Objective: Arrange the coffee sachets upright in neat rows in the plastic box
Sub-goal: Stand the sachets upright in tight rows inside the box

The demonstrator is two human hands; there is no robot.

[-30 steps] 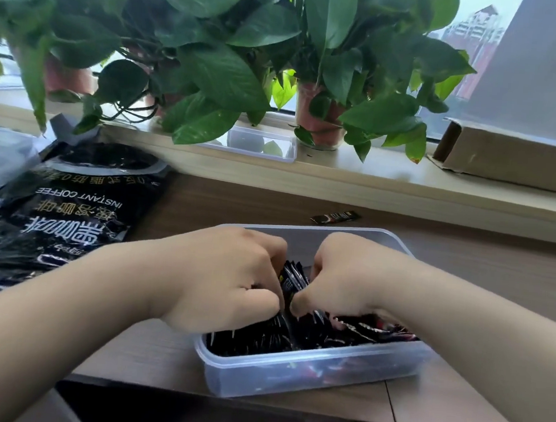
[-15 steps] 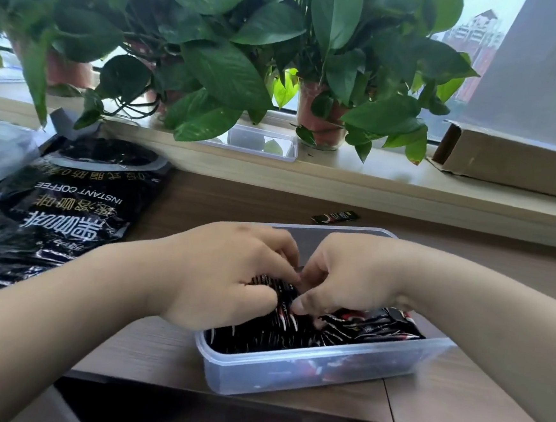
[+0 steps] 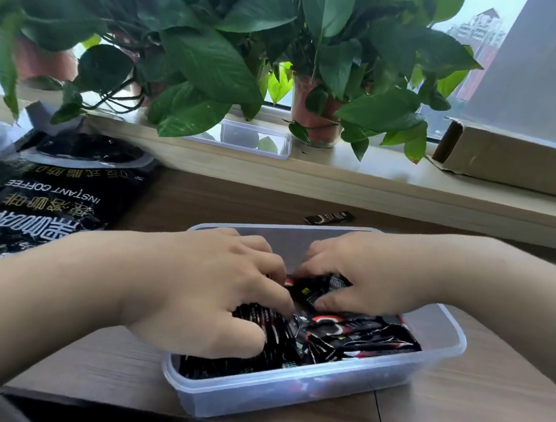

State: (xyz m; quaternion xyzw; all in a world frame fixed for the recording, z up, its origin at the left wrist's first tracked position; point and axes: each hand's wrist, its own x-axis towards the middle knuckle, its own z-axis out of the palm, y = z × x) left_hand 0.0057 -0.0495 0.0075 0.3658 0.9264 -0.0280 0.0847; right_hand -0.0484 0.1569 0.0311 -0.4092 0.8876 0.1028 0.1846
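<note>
A clear plastic box (image 3: 441,357) sits on the wooden table in front of me, its near half filled with black coffee sachets (image 3: 353,336). Those on the left stand packed on edge; those on the right lie loose and tilted. My left hand (image 3: 210,292) is inside the box, fingers curled down onto the packed sachets. My right hand (image 3: 361,270) reaches in from the right, fingertips pinching sachets near the middle. The far part of the box shows bare plastic. One stray sachet (image 3: 328,217) lies on the table behind the box.
A large black instant coffee bag (image 3: 55,193) lies at the left. Potted plants (image 3: 314,113) and a clear lid (image 3: 252,139) stand on the window ledge behind. A cardboard box (image 3: 513,159) rests at the right of the ledge. The table's front edge is just below the box.
Both hands' fingers have spread out from tight fists and sunk lower onto the sachets. The right hand now grips sachets in the middle of the box.
</note>
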